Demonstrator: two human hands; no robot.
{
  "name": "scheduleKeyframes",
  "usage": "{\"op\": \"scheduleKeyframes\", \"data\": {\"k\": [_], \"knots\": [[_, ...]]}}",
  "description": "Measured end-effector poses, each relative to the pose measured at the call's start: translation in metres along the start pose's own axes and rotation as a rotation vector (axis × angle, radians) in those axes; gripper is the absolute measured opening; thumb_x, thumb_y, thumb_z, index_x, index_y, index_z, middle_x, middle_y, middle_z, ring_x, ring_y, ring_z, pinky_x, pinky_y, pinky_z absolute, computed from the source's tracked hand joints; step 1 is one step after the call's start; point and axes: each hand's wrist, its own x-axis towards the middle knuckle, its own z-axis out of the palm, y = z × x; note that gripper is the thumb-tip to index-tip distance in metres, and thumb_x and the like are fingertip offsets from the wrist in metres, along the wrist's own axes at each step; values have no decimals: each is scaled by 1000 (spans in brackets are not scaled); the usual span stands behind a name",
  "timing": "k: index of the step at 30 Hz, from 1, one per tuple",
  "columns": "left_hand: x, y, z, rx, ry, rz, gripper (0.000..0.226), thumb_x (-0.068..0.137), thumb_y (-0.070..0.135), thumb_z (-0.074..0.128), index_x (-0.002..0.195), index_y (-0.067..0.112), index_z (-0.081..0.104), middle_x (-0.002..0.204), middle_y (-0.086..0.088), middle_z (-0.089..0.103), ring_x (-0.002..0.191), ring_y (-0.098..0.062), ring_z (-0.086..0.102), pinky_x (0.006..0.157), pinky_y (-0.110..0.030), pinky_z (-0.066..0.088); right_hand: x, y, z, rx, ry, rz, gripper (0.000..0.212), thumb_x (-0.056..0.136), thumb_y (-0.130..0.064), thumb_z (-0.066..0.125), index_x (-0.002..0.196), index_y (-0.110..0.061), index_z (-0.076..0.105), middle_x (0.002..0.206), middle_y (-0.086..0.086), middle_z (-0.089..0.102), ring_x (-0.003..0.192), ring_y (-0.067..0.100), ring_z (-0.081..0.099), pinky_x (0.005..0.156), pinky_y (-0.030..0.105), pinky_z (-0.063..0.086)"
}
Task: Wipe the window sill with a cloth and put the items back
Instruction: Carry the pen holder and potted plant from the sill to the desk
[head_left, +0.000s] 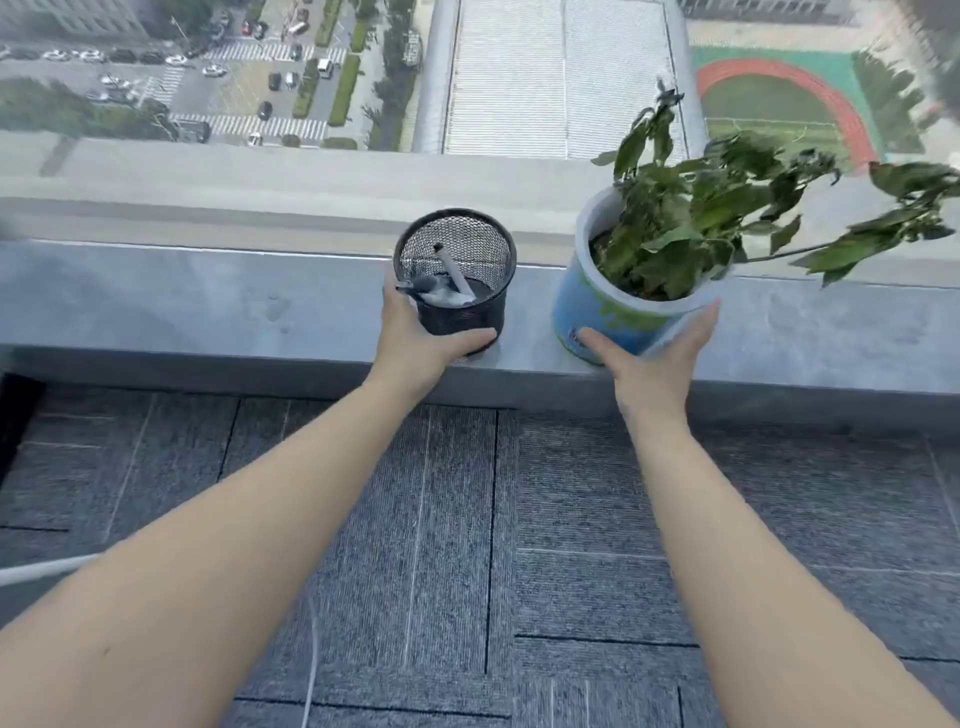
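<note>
Grey stone sill (208, 306) shows no cloth; the left hand (415, 338) grips the pen cup (462, 306), the right hand (654, 358) lies open against the tilted plant pot (597, 312), so whether wiping is done cannot be told.

Left hand (415, 332) wrapped around black mesh pen cup (457, 283) on grey window sill (208, 306); pens (441, 286) lie inside; right hand (649, 358) spread against tilted blue plant pot (608, 312); leafy plant (727, 218) blurred; carpet tiles (467, 519) below.
</note>
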Motion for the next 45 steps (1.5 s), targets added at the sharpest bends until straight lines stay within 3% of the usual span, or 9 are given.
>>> {"op": "scheduleKeyframes", "data": {"k": [4, 9, 14, 18, 23, 27, 35, 40, 45], "knots": [[13, -7, 4, -44, 37, 61, 97, 35, 31, 83, 117, -1, 42, 121, -18, 59, 112, -25, 60, 101, -47, 47, 17, 9, 0, -10, -27, -130, 116, 59, -10, 84, 145, -14, 6, 147, 7, 33, 134, 17, 38, 112, 35, 36], [15, -8, 7, -23, 93, 103, 90, 38, 33, 82, 115, 1, 47, 118, -15, 63, 108, -23, 62, 98, -47, 48, 22, 10, -2, -44, 24, -183, 84, 58, -10, 85, 119, -20, 28, 124, 1, 46, 116, 14, 49, 92, 17, 47], [21, -9, 3, 89, 91, 136, 85, 36, 41, 83, 107, 3, 58, 109, -10, 68, 101, -18, 66, 94, -45, 51, 25, 12, 1, -84, 62, -228, 85, 55, -12, 87, 119, -6, 33, 122, 4, 48, 112, 13, 51, 89, 15, 49], [7, 1, 5, 126, 84, 191, 52, 39, 40, 77, 85, 22, 63, 96, -3, 69, 96, -17, 66, 95, -42, 51, 23, 11, 3, -66, 80, -257, 96, 50, -19, 88, 128, -5, 35, 128, 7, 49, 120, 16, 50, 101, 31, 46], [-8, 14, 1, 113, 111, 232, 54, 40, 41, 76, 88, 21, 60, 95, -3, 68, 98, -19, 65, 96, -42, 50, 11, 10, 4, -46, 74, -277, 86, 51, -14, 88, 120, -4, 37, 124, 13, 49, 117, 20, 52, 97, 38, 50], [-24, 35, -12, 99, 139, 219, 78, 40, 42, 78, 106, 6, 56, 107, -9, 68, 102, -19, 64, 97, -42, 49, -8, -12, 2, -46, 46, -297, 85, 49, -11, 88, 115, -4, 35, 123, 11, 47, 115, 18, 51, 97, 33, 50], [-111, 143, -63, 56, 159, 180, 83, 37, 44, 77, 108, 12, 47, 109, -4, 63, 106, -18, 60, 100, -38, 46, -88, -135, -20, -72, -30, -278, 88, 53, -7, 87, 122, -4, 34, 112, -5, 47, 105, 7, 51, 87, 12, 49], [-181, 244, -103, 1, 196, 215, 63, 37, 43, 75, 90, 36, 41, 96, 14, 57, 101, -13, 57, 100, -36, 45, -148, -248, -38, -59, -114, -311, 82, 54, -3, 86, 116, -13, 33, 102, -24, 41, 89, -28, 47, 73, -1, 44], [-252, 342, -146, -7, 231, 232, 78, 36, 46, 75, 102, 19, 42, 104, -1, 60, 103, -17, 59, 99, -36, 47, -210, -363, -57, -39, -159, -370, 81, 53, 1, 85, 113, -14, 33, 101, -22, 42, 88, -28, 47, 75, 1, 45]]}}
